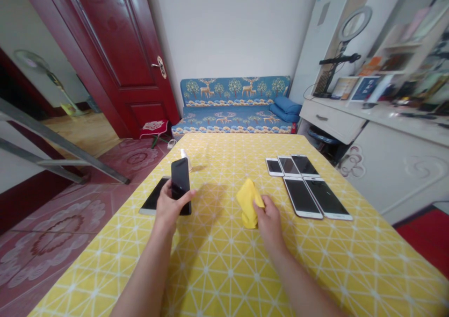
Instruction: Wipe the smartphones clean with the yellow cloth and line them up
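A black smartphone (180,176) stands tilted upright in my left hand (170,205), its dark screen showing. Behind that hand another phone (154,198) with a silvery edge lies on the table, partly hidden. My right hand (271,219) pinches a yellow cloth (248,202), which bunches up over the tablecloth. A small white bottle (185,159) stands just beyond the held phone, partly covered by it. To the right, several phones with pale frames lie face up in two rows, among them a large phone (302,198) in the near row.
A yellow patterned tablecloth (224,265) covers the table. Beyond its far edge is a blue sofa (235,116) with deer prints. A white cabinet (333,116) with a ring light (355,23) stands right; a red door (108,36) and a small stool (153,128) are left.
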Tool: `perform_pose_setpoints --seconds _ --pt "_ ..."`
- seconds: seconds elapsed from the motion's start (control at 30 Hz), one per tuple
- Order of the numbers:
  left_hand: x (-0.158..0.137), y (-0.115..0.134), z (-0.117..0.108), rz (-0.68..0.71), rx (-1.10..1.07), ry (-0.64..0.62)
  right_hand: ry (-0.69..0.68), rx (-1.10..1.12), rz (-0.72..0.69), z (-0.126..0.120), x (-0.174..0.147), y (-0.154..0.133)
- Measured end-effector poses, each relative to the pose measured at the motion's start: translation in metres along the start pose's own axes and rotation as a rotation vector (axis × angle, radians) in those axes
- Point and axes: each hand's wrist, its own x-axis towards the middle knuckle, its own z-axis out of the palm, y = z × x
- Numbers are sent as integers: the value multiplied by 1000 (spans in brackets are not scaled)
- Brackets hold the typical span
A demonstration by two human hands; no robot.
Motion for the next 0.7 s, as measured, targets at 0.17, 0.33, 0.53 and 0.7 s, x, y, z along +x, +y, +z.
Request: perform_pose_setpoints --seconds 0.17,0.33,0.53,0.7 --pt "-30 0 38 -448 -771 -388 212 495 156 -6 14 7" --pt "-45 -3 55 -649 -1000 -649 226 738 246 -9 15 1" --pt "-54 -1 56 -680 -1127 -854 271 820 199 -14 16 -2" --pt "-58 -6 60 -749 -1091 -811 156 506 0 -12 4 -7"
